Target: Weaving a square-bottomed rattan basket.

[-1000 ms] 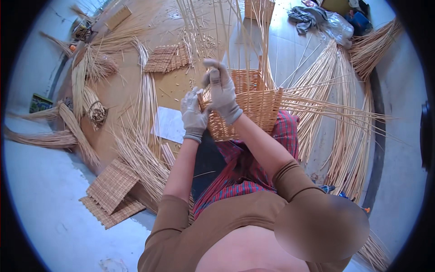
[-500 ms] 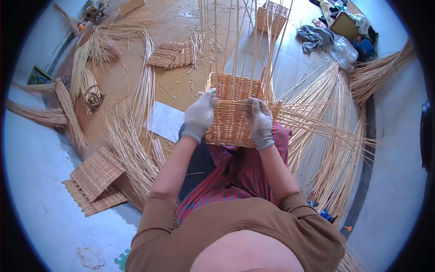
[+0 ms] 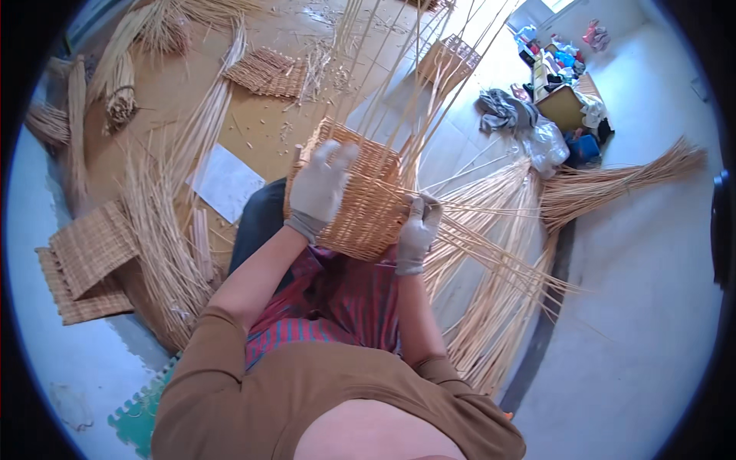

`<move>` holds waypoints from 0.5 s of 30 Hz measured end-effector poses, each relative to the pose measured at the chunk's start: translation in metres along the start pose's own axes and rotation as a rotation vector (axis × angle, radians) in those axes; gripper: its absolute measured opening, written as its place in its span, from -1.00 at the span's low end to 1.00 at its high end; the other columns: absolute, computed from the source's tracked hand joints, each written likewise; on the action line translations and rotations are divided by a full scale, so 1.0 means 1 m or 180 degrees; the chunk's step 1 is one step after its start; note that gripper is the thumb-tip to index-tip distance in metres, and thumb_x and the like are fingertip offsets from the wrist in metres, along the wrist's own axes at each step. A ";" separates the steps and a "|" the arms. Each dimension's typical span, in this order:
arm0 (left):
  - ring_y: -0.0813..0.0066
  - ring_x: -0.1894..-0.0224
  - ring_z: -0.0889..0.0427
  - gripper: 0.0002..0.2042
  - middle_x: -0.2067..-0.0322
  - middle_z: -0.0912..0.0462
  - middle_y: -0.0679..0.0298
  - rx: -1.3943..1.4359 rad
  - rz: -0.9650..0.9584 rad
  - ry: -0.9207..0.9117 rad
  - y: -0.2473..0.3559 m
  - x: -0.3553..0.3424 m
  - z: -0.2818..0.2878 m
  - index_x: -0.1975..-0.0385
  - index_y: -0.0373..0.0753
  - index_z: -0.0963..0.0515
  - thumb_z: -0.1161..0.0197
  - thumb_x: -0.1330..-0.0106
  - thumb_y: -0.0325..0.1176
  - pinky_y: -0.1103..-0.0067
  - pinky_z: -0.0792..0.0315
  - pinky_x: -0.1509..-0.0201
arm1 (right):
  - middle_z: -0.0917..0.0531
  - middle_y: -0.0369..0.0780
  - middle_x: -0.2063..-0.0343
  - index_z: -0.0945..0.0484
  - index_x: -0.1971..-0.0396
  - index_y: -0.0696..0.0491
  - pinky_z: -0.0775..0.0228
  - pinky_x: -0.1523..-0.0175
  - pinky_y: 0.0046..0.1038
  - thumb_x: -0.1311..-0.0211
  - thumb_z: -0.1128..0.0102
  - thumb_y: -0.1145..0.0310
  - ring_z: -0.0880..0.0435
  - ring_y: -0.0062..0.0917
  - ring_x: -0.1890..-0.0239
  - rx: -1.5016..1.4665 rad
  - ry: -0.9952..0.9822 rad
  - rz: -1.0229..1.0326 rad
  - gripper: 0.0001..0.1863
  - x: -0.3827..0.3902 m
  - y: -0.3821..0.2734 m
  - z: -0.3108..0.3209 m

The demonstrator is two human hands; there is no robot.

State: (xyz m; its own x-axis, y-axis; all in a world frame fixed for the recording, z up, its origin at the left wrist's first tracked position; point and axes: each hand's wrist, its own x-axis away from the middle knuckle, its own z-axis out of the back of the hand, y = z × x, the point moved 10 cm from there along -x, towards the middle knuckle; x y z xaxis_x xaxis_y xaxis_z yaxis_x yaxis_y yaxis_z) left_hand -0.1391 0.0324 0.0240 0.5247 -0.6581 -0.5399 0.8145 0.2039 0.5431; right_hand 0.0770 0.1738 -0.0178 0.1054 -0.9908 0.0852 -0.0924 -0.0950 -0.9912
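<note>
A square wicker basket (image 3: 364, 211) rests tilted on my lap, with tall upright stakes (image 3: 399, 84) rising from its far side. Against its left part lies my left hand (image 3: 318, 188), in a pale glove, with the fingers stretched upward and somewhat apart. At the right corner, my gloved right hand (image 3: 418, 234) has thumb and fingers pinched together on a wicker strand. Long loose strands (image 3: 498, 257) fan out to the right from beside that hand. The exact strand between the fingertips is partly hidden.
Bundles of wicker (image 3: 165, 245) lie on the left floor near woven panels (image 3: 96, 249) and a white sheet (image 3: 226, 182). Another woven panel (image 3: 264, 73) and a box-shaped basket (image 3: 448, 65) are farther off. More wicker (image 3: 613, 184), grey cloth (image 3: 506, 111) and a plastic bag (image 3: 546, 146) lie right.
My view has turned, so the surroundings shift left. The basket now sits more tilted. My left fingers have loosened and spread at its wall; my right hand has moved to the right corner.
</note>
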 end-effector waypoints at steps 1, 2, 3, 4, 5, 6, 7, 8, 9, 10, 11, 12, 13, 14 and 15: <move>0.12 -0.05 -0.70 -0.29 -0.36 -0.41 0.08 -0.0313 -0.0716 -0.0447 0.033 0.008 -0.019 -0.55 0.14 -0.30 -0.35 -0.37 -0.22 0.26 -0.60 -0.04 | -0.72 -0.22 0.17 -0.53 -0.03 0.09 -0.61 0.07 -0.49 -0.62 -0.09 0.41 -0.67 -0.60 0.09 0.0309 0.0106 0.0887 -0.86 -0.004 -0.025 0.005; 0.12 -0.03 -0.69 -0.27 -0.35 -0.41 0.06 -0.0328 -0.0680 -0.0612 0.044 0.015 -0.030 -0.57 0.14 -0.26 -0.35 -0.38 -0.22 0.25 -0.59 -0.06 | -0.71 -0.21 0.13 -0.55 -0.07 0.09 -0.60 0.00 -0.46 -0.58 -0.13 0.44 -0.67 -0.58 0.08 0.0636 -0.0087 0.1597 -0.81 -0.002 -0.046 -0.003; 0.11 -0.02 -0.69 -0.24 -0.33 -0.42 0.04 -0.0440 -0.0590 -0.0771 0.055 0.022 -0.043 -0.59 0.15 -0.21 -0.35 -0.38 -0.21 0.24 -0.58 -0.07 | -0.71 -0.20 0.10 -0.58 -0.12 0.10 -0.58 -0.06 -0.44 -0.53 -0.18 0.47 -0.68 -0.56 0.07 0.0954 -0.0120 0.2184 -0.75 -0.006 -0.066 -0.016; 0.10 -0.01 -0.68 -0.21 -0.32 -0.42 0.01 -0.0557 -0.0508 -0.1107 0.062 0.027 -0.061 -0.62 0.16 -0.17 -0.35 -0.38 -0.21 0.24 -0.58 -0.09 | -0.71 -0.20 0.05 -0.55 -0.22 0.11 -0.55 -0.11 -0.44 -0.45 -0.17 0.55 -0.67 -0.56 0.06 0.1514 -0.0222 0.2830 -0.63 -0.010 -0.087 -0.039; 0.07 0.05 -0.68 -0.18 -0.29 -0.41 0.00 -0.0634 -0.0420 -0.1002 0.065 0.028 -0.062 -0.64 0.16 -0.10 -0.33 -0.39 -0.21 0.23 -0.57 -0.08 | -0.70 -0.21 0.01 -0.52 -0.32 0.12 -0.52 -0.16 -0.45 -0.37 -0.16 0.62 -0.66 -0.56 0.05 0.2137 -0.0299 0.3227 -0.49 -0.015 -0.099 -0.062; 0.07 0.05 -0.68 -0.19 -0.29 -0.41 0.00 -0.0770 -0.0358 -0.0964 0.065 0.027 -0.065 -0.63 0.15 -0.12 -0.34 -0.39 -0.20 0.22 -0.57 -0.08 | -0.69 -0.21 -0.01 -0.51 -0.34 0.12 -0.52 -0.16 -0.46 -0.34 -0.13 0.64 -0.66 -0.56 0.06 0.1315 -0.0547 0.2950 -0.45 -0.027 -0.106 -0.057; 0.06 0.05 -0.68 -0.20 -0.28 -0.41 0.01 -0.0818 -0.0321 -0.1068 0.064 0.028 -0.071 -0.62 0.15 -0.15 -0.34 -0.39 -0.20 0.22 -0.56 -0.08 | -0.68 -0.21 -0.03 -0.50 -0.36 0.12 -0.51 -0.15 -0.47 -0.31 -0.11 0.66 -0.66 -0.57 0.07 0.0600 -0.0838 0.2363 -0.41 -0.041 -0.104 -0.049; 0.06 0.05 -0.68 -0.21 -0.28 -0.42 0.01 -0.0938 -0.0273 -0.0996 0.059 0.025 -0.071 -0.61 0.15 -0.17 -0.34 -0.38 -0.19 0.21 -0.56 -0.08 | -0.67 -0.22 -0.06 -0.49 -0.39 0.12 -0.51 -0.14 -0.48 -0.27 -0.08 0.68 -0.66 -0.58 0.08 -0.0118 -0.1322 0.1915 -0.37 -0.047 -0.099 -0.051; 0.06 0.06 -0.68 -0.24 -0.27 -0.42 0.02 -0.0891 -0.0351 -0.1167 0.057 0.025 -0.077 -0.60 0.14 -0.21 -0.34 -0.38 -0.19 0.21 -0.56 -0.07 | -0.70 -0.23 0.06 -0.49 -0.39 0.10 -0.51 -0.10 -0.49 -0.32 -0.02 0.68 -0.68 -0.60 0.11 0.0218 -0.0924 0.2084 -0.39 -0.034 -0.104 -0.012; 0.07 0.06 -0.68 -0.26 -0.26 -0.42 0.02 -0.0904 -0.0410 -0.1198 0.054 0.024 -0.077 -0.58 0.14 -0.25 -0.34 -0.38 -0.19 0.22 -0.56 -0.06 | -0.72 -0.25 0.17 -0.50 -0.40 0.08 -0.52 -0.05 -0.51 -0.36 0.05 0.68 -0.69 -0.61 0.15 0.0269 -0.0563 0.1823 -0.40 -0.030 -0.097 0.028; 0.07 0.07 -0.68 -0.29 -0.26 -0.43 0.03 -0.0937 -0.0481 -0.1249 0.052 0.022 -0.078 -0.56 0.13 -0.28 -0.34 -0.38 -0.18 0.22 -0.56 -0.06 | -0.66 -0.19 0.06 -0.53 -0.29 0.18 -0.56 -0.05 -0.48 -0.34 0.13 0.70 -0.67 -0.59 0.12 0.0961 -0.0007 0.1337 -0.46 -0.018 -0.077 0.076; 0.08 0.07 -0.67 -0.32 -0.25 -0.44 0.03 -0.0882 -0.0443 -0.1124 0.050 0.019 -0.072 -0.53 0.12 -0.33 -0.34 -0.38 -0.20 0.22 -0.56 -0.05 | -0.70 -0.19 0.08 -0.53 -0.29 0.12 -0.56 0.07 -0.53 -0.58 0.05 0.55 -0.69 -0.56 0.18 0.0899 0.0477 0.0934 -0.62 0.002 -0.055 0.125; 0.09 0.08 -0.67 -0.35 -0.24 -0.45 0.04 -0.0845 -0.0410 -0.1044 0.050 0.017 -0.067 -0.50 0.12 -0.37 -0.34 -0.38 -0.21 0.22 -0.56 -0.04 | -0.70 -0.21 0.10 -0.53 -0.30 0.08 -0.55 0.14 -0.55 -0.63 0.04 0.47 -0.69 -0.56 0.21 0.0624 0.0658 0.1072 -0.64 0.021 -0.050 0.163; 0.09 0.09 -0.67 -0.38 -0.23 -0.46 0.05 -0.0731 -0.0465 -0.1038 0.058 0.018 -0.065 -0.47 0.11 -0.41 -0.34 -0.38 -0.22 0.23 -0.56 -0.03 | -0.69 -0.23 0.11 -0.52 -0.31 0.03 -0.54 0.20 -0.56 -0.69 0.04 0.39 -0.69 -0.56 0.23 0.0289 0.0955 0.1056 -0.66 0.042 -0.037 0.198; 0.08 0.09 -0.67 -0.42 -0.19 -0.50 0.07 -0.0692 -0.0630 -0.0636 0.071 0.015 -0.051 -0.44 0.09 -0.46 -0.34 -0.38 -0.25 0.22 -0.56 -0.03 | -0.69 -0.24 0.13 -0.52 -0.31 0.02 -0.53 0.22 -0.57 -0.70 0.04 0.36 -0.69 -0.58 0.24 0.0415 0.1170 0.1032 -0.67 0.056 -0.032 0.223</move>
State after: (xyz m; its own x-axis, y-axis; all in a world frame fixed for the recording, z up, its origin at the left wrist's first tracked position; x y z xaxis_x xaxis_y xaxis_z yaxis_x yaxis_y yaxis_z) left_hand -0.0604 0.0741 0.0213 0.3101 -0.8248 -0.4729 0.9405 0.1935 0.2793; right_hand 0.3070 0.1433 -0.0041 -0.2658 -0.9380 -0.2223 0.0643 0.2129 -0.9750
